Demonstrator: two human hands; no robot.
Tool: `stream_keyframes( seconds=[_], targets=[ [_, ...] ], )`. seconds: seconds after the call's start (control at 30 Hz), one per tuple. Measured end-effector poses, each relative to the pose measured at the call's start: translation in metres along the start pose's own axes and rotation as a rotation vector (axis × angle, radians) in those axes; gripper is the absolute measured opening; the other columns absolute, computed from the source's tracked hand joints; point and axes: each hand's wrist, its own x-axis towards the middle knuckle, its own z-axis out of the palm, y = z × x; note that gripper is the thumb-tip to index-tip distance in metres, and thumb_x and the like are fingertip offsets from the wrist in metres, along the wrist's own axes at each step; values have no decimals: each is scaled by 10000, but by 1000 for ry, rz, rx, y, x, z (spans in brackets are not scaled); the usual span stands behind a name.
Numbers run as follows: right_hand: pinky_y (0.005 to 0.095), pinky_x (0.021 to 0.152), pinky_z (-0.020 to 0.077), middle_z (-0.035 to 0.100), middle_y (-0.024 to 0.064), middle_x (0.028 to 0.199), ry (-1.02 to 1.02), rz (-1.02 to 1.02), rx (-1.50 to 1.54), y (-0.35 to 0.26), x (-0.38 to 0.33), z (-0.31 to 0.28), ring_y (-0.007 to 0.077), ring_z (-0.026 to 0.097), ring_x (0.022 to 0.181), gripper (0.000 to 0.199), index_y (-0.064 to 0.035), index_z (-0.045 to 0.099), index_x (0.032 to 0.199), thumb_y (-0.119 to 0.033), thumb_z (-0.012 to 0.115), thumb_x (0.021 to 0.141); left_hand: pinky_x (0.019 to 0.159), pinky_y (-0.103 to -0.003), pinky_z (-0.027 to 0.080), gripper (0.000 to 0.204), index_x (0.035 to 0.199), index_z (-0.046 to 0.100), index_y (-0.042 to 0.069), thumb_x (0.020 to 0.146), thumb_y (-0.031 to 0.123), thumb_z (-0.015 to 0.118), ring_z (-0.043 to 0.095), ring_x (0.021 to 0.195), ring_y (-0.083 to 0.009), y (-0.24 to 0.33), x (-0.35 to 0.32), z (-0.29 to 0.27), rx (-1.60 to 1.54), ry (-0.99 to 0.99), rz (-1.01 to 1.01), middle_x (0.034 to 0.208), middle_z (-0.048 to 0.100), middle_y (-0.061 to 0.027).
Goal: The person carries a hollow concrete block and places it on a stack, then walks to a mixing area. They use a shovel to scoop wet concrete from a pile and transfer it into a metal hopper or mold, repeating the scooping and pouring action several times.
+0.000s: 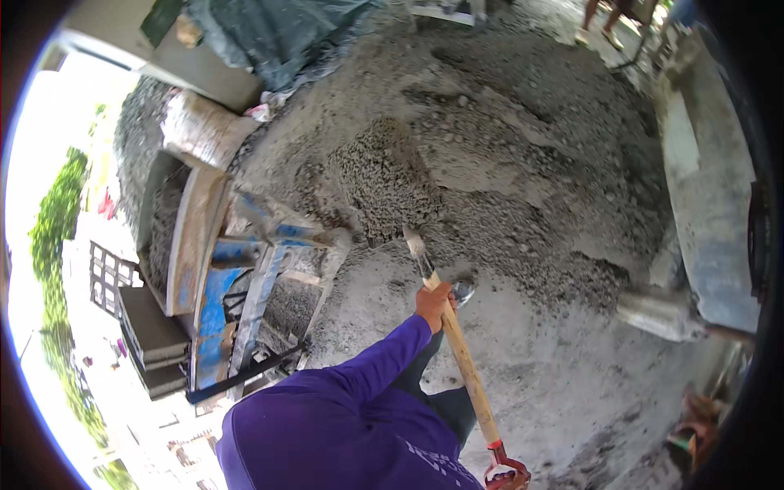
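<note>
A long wooden-shafted shovel (465,355) slants across the middle of the view. My left hand (435,304), at the end of a purple sleeve, is closed around the lower shaft. At the bottom edge my right hand (513,479) is closed on the red D-shaped grip (496,454), partly cut off by the frame. Beyond my left hand, the shovel's blade end is hidden under a squarish heap of damp, grainy grey mix (384,184). My shoe (463,291) shows just right of the shaft.
Loose gravelly mix (523,155) spreads across the ground ahead and right. A blue-framed machine (216,286) with a hopper stands left, beside stacked grey slabs (153,327). A dark tarp (273,37) hangs at the far left. Worn sheet metal (710,188) and another person's legs (600,20) are at right.
</note>
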Motion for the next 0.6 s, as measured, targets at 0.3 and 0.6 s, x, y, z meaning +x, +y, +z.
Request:
stream_keyframes(
  seconds=[0.3, 0.6],
  targets=[
    [293, 360, 403, 469, 16, 626, -172, 442, -34, -152, 117, 327, 128, 462, 454, 123, -79, 547, 877, -190, 562, 825, 487, -341, 484, 177, 725, 562, -17, 786, 145, 600, 573, 533, -208, 303, -167, -115, 41, 233, 763, 657, 581, -116],
    [315, 398, 410, 534, 53, 612, -1022, 1131, -316, -150, 149, 459, 163, 489, 416, 333, -33, 570, 1001, -302, 547, 806, 577, -360, 492, 394, 955, 503, -41, 799, 293, 641, 606, 744, -230, 353, -216, -297, 392, 830, 900, 852, 578, -151]
  ],
)
